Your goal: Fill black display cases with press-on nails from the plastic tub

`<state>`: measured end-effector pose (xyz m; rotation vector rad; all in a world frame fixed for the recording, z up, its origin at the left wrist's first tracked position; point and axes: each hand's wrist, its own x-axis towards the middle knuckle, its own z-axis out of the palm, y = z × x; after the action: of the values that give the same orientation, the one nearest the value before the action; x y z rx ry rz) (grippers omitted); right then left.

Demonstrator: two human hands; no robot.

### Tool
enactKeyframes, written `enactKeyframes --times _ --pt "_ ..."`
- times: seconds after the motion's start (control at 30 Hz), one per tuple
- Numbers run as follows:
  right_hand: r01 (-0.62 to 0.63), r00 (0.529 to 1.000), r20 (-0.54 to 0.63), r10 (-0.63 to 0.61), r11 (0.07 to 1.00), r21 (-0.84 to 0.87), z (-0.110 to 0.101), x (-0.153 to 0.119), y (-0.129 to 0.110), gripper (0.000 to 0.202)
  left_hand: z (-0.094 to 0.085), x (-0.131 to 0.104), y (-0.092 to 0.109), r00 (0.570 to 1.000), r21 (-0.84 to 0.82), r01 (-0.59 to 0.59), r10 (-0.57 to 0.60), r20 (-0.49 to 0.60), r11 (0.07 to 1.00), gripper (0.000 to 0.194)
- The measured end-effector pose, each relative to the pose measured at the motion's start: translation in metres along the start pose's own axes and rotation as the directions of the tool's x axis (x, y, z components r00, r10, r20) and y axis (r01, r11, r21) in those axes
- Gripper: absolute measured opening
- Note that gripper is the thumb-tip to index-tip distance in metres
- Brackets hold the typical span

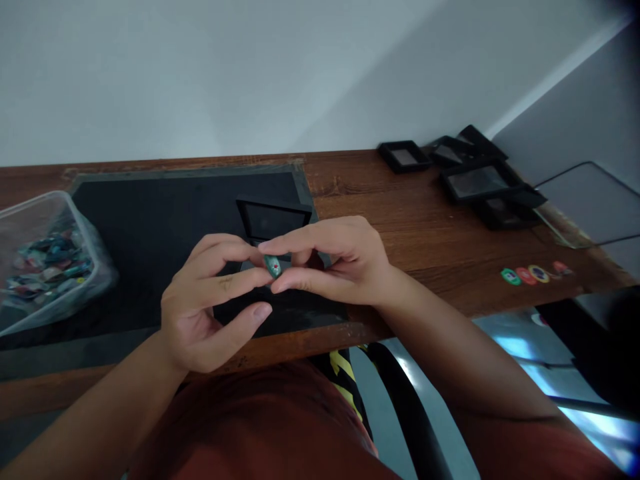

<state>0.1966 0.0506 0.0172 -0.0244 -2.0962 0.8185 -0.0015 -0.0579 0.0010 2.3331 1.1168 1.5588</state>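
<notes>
A small teal-green disc-like piece (273, 266) with a red and white mark is held up over the dark mat, tilted almost edge-on. My right hand (335, 260) pinches it between index fingertip above and thumb below. From the other side, fingertips of my left hand (215, 300) touch its edge, while the left thumb stands apart from the piece. Just behind my hands an open black case (274, 220) with a dark framed lid sits on the mat; my fingers cover much of its lower part.
A clear plastic tub (95, 267) of many colourful small pieces stands at left on the black mat (165, 220). Several black frame-like cases (480, 180) pile up at the back right of the wooden table (360, 193). Colourful round pieces (526, 275) lie near the right front edge.
</notes>
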Motion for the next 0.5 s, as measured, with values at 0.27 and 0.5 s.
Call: enactKeyframes --times 0.27,0.5 --pt "-0.023 1.000 -0.019 0.024 0.999 0.021 0.0008 0.0000 -0.0003 0.031 -0.0003 -0.0016 -0.0012 1.000 0.058 0.015 -0.014 -0.012 0.998 0.046" --pt "-0.055 0.998 -0.025 0.056 0.998 0.040 -0.0003 0.0004 -0.0041 0.032 0.0009 -0.0037 -0.0023 1.000 0.079 -0.019 0.019 0.010 0.997 0.052"
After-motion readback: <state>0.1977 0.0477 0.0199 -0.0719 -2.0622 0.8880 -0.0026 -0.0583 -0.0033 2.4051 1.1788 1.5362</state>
